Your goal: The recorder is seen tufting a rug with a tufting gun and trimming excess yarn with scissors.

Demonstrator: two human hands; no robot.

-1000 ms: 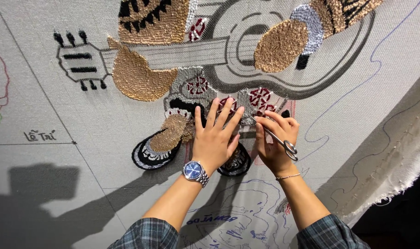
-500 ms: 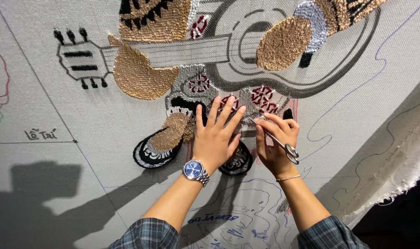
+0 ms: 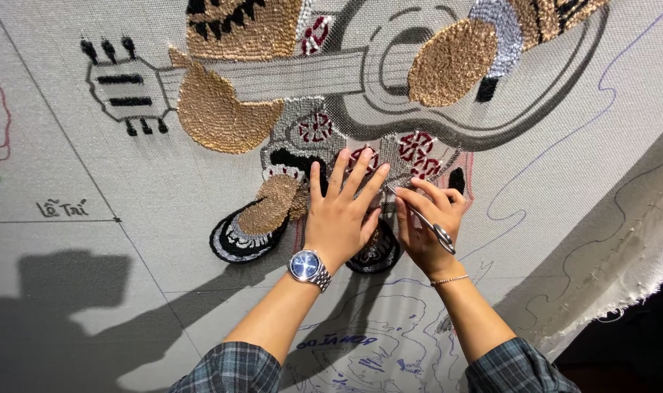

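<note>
i see the left hand (image 3: 340,215) lying flat on the grey cloth (image 3: 164,189), fingers spread apart over the red and white tufted flowers (image 3: 418,151); a wrist watch (image 3: 307,266) is on this arm; the right hand (image 3: 427,222) is just beside it, fingers closed around small metal scissors (image 3: 422,216), the tip touching the tufted part under the guitar drawing (image 3: 389,80).

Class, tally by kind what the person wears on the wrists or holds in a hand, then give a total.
Wristwatch, left wrist: 1
Thin bracelet, right wrist: 1
Small metal scissors, in right hand: 1
Total: 3
</note>
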